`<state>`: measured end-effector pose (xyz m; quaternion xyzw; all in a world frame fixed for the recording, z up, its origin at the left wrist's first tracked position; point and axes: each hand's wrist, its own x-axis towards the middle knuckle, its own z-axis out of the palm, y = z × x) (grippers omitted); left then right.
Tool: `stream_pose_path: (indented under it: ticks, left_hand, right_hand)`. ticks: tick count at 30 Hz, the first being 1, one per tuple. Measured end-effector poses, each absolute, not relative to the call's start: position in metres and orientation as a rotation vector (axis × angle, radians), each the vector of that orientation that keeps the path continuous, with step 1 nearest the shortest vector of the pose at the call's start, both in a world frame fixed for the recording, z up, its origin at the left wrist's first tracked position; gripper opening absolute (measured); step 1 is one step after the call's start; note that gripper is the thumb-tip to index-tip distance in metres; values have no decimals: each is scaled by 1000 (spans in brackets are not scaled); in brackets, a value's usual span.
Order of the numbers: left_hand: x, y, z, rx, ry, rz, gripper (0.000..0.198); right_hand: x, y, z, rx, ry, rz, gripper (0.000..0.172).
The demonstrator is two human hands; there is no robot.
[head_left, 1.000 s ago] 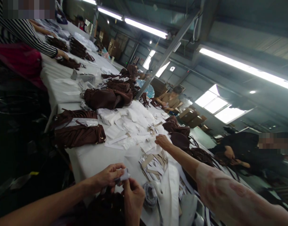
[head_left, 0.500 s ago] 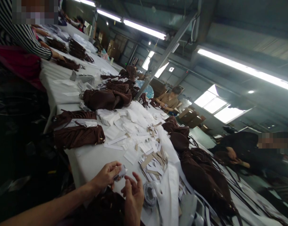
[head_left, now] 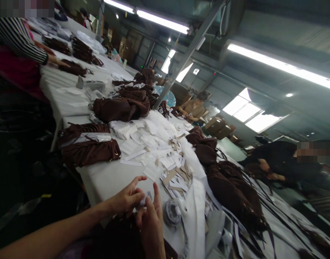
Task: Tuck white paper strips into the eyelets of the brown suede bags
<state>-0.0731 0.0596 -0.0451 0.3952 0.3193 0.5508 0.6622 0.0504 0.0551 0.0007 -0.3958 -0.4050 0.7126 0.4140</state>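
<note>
**A:** Pale paper, a small tag, sits pinched in the fingertips of your left hand, low in the view, over the near edge of the white table.

**B:** And my right hand?

**A:** Your right hand stands fingers up, loosely spread, with the tips against the same tag. Whether it grips I cannot tell, because the spot is blurred.

**B:** What's around them?

**A:** A dark brown bag lies under both your wrists. Just beside your right hand a grey roll of tape rests on the table. Farther out lies a heap of paper slips, and to its left are more brown bags.
</note>
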Motion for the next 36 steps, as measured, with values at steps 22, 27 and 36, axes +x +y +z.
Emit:
stream_pose_path:
  ticks: [22,27,36]
  left_hand:
    - [-78,69,-57,765,942,1195,39]
    - [-69,71,-60,640,1023,1285,39]
    - [-67,103,-2,820,921,1437,37]
  right_hand:
    - [177,9,-8,-1445,-1323,914,60]
    - [174,-16,-49,-1360,-1531,988,65]
    - [121,-10,-63,-1528,-1110,1022,43]
